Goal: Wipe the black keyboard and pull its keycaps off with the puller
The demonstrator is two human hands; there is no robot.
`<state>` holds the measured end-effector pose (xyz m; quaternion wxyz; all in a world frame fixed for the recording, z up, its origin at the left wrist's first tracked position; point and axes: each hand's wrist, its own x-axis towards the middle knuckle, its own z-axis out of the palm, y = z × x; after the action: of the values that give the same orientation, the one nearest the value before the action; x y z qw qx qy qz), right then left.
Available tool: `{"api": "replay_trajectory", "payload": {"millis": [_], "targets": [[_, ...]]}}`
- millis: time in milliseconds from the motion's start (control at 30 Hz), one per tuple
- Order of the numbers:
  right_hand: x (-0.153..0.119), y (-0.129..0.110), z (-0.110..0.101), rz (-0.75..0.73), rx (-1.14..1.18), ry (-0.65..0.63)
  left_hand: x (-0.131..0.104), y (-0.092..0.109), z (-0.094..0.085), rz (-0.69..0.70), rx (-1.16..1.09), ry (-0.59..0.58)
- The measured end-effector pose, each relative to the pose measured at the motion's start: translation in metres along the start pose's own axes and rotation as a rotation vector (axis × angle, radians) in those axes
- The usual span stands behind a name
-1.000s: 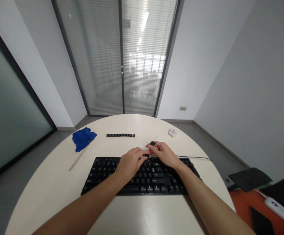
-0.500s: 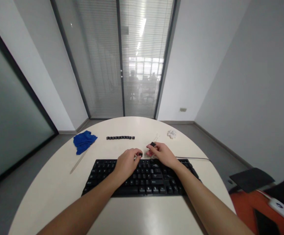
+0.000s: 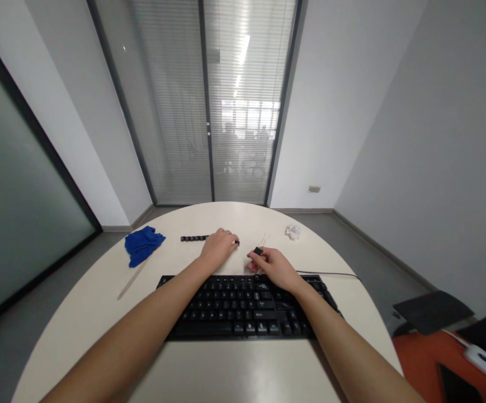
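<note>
A black keyboard [image 3: 234, 313] lies across the round table below my wrists. Beyond it, my left hand [image 3: 220, 250] pinches a small black keycap [image 3: 236, 242] at the right end of a row of black keycaps [image 3: 192, 238]; the hand hides part of that row. My right hand [image 3: 274, 266], above the keyboard's back edge, holds another black keycap [image 3: 258, 251] between thumb and finger. A thin wire tool [image 3: 264, 239] rests on the table just past my right fingers.
On the left of the table [image 3: 70, 336] are a crumpled blue cloth [image 3: 142, 245] and a thin stick [image 3: 133, 281]. Crumpled clear plastic [image 3: 293, 232] sits at the back right. A cable [image 3: 330, 273] runs rightward. An orange chair [image 3: 419, 358] stands at right.
My left hand has moved forward from the keyboard to the keycap row, carrying its keycap. My right hand has shifted slightly left, still holding its keycap.
</note>
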<state>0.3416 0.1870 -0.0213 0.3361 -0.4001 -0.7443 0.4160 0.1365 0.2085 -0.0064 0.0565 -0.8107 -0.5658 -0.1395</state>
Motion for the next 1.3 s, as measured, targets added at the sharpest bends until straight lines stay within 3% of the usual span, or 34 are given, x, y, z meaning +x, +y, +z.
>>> {"api": "replay_trajectory", "payload": {"millis": [233,533,1300], "targets": [[0.0,0.001,-0.001,0.02,0.005,0.001,0.024,-0.013,0.019,0.017,0.017,0.045],[0.001,0.002,0.0,0.021,0.027,-0.008,0.026,-0.023,0.033,-0.025,0.037,0.064],[0.0,0.002,-0.001,0.016,0.028,-0.023,0.022,-0.024,0.035,-0.069,0.039,0.034]]}}
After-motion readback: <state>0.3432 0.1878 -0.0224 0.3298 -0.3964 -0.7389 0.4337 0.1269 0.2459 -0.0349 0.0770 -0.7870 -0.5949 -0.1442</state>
